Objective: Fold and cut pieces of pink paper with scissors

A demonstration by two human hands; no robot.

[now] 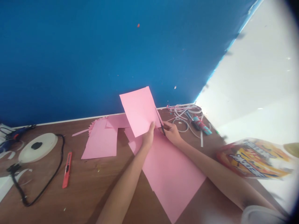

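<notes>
A single camera, worn on the head, looks forward and down across the table (80, 200) from the person's side. The forearms (121, 193) reach in from the bottom and lower right, and the left hand (148, 137) and right hand (172, 133) sit just below mid-view, fairly near. The blue wall (93, 56) faces the camera across the upper part; a white surface (261, 81) takes the right side. The table's back edge slants up rightward, and dark curves close the right corners.
</notes>
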